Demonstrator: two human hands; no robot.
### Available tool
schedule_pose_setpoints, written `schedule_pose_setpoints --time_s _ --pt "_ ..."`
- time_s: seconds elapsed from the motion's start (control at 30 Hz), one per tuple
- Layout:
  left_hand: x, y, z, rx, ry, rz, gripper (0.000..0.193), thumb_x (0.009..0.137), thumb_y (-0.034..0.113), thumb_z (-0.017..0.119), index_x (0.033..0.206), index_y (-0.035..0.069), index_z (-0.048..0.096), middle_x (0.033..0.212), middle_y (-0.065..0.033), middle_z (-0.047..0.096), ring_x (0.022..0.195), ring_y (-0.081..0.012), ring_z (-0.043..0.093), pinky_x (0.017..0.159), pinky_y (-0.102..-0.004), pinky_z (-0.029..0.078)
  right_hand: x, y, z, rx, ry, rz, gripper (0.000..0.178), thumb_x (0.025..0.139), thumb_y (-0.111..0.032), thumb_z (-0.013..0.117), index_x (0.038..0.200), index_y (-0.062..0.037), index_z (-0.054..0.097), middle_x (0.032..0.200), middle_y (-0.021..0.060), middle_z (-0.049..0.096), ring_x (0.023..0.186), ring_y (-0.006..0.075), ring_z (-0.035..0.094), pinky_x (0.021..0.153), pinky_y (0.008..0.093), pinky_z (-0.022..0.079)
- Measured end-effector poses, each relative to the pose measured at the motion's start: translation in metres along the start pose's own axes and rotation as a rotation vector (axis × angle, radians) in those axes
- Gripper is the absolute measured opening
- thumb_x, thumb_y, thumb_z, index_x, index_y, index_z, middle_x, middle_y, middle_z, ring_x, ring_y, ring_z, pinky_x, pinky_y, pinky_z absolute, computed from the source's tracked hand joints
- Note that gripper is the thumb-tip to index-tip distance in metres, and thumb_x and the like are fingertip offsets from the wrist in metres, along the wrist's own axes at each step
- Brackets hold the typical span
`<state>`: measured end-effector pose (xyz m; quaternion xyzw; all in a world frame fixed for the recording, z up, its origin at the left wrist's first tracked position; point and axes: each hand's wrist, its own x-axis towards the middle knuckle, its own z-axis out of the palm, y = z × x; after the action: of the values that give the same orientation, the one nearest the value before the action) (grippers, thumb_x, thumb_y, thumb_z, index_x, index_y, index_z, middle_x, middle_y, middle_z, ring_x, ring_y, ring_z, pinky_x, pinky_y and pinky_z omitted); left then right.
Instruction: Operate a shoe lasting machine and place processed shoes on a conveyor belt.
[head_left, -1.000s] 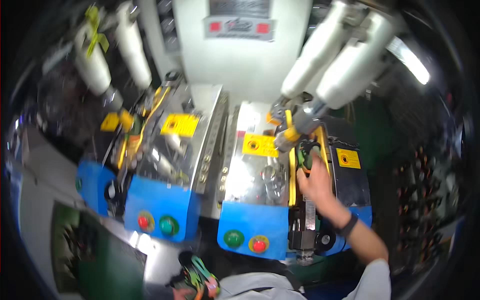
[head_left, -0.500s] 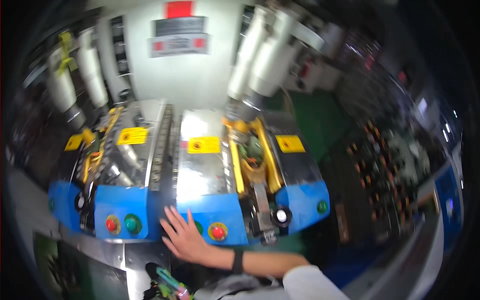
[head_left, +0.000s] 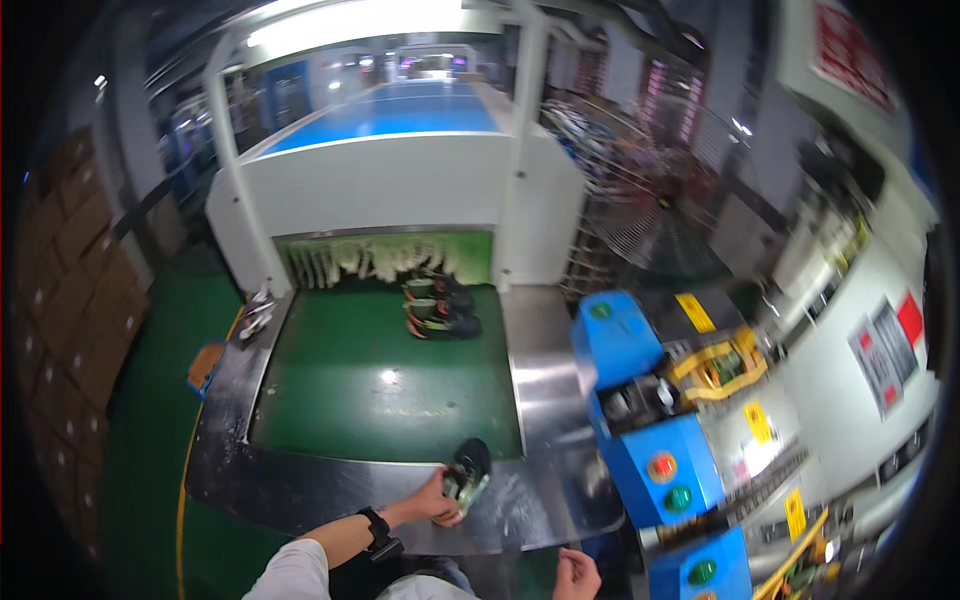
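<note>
My left hand (head_left: 440, 500), with a dark band and watch on its wrist, is closed round a shoe (head_left: 472, 464) with a black collar and pale green parts. The shoe is tilted over the front metal edge of the conveyor, and my fingers hide part of it. Near the lower edge, my right hand (head_left: 577, 575) is apart from the shoe, its fingers curled in with nothing visible in them. Farther in on the green conveyor belt (head_left: 350, 400) lie several dark shoes (head_left: 440, 308) with orange and green trim, side by side before a fringed opening.
A fringe curtain (head_left: 385, 258) hangs across the white machine housing (head_left: 370, 185). At right stands a press with blue panels (head_left: 655, 450) and red and green buttons. Brown cartons (head_left: 70, 300) are stacked at left. A metal fan guard (head_left: 660, 240) is behind the press.
My view has swung left from the press to the conveyor. My right hand, spread over the blue panel before, is off it and curled. The shoe, low in view before, is over the conveyor's edge.
</note>
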<state>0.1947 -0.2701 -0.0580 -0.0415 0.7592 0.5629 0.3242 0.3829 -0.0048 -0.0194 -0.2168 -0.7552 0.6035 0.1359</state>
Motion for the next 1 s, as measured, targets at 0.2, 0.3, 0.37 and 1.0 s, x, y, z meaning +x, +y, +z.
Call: schedule_pose_setpoints --time_s 0.2,0.3,0.37,1.0 --pt "0.041 -0.071 -0.061 -0.247 -0.089 0.168 0.088 0.080 0.032 0.076 0.144 -0.003 0.027 0.144 -0.0214 0.038 0.136 -0.0290 0.036 0.110 -0.0385 0.032 0.099 -0.023 0.128 0.077 -0.038 0.037 0.026 0.091 -0.009 0.059 0.114 0.0023 0.057 0.106 0.0120 0.062 0.095 0.0206 0.060 0.086 0.0315 0.049" --pt "0.090 -0.098 -0.160 0.376 0.357 0.319 0.064 0.083 0.022 0.066 0.135 -0.004 0.040 0.135 -0.0258 0.046 0.126 -0.0381 0.044 0.106 -0.0430 0.037 0.164 -0.108 0.204 -0.142 -0.320 -0.172 0.052 0.081 -0.013 0.073 0.125 -0.0008 0.050 0.121 0.0139 0.059 0.113 0.0218 0.057 0.091 0.0359 0.049" --pt "0.124 -0.100 -0.232 0.575 0.520 0.383 0.052 0.082 0.015 0.059 0.127 -0.005 0.044 0.130 -0.0280 0.048 0.120 -0.0430 0.047 0.103 -0.0463 0.039 0.245 -0.146 0.265 -0.293 -0.507 -0.325 0.068 0.077 -0.025 0.078 0.131 -0.0015 0.044 0.128 0.0199 0.054 0.114 0.0321 0.058 0.093 0.0381 0.049" --pt "0.168 -0.163 -0.338 0.542 0.899 0.286 0.051 0.077 0.011 0.061 0.124 -0.002 0.048 0.134 -0.0170 0.049 0.123 -0.0342 0.047 0.106 -0.0481 0.034 0.328 -0.098 0.438 -0.676 -0.522 -0.385 0.063 0.064 -0.044 0.085 0.106 -0.0018 0.066 0.089 0.0190 0.070 0.079 0.0296 0.071 0.070 0.0377 0.056"
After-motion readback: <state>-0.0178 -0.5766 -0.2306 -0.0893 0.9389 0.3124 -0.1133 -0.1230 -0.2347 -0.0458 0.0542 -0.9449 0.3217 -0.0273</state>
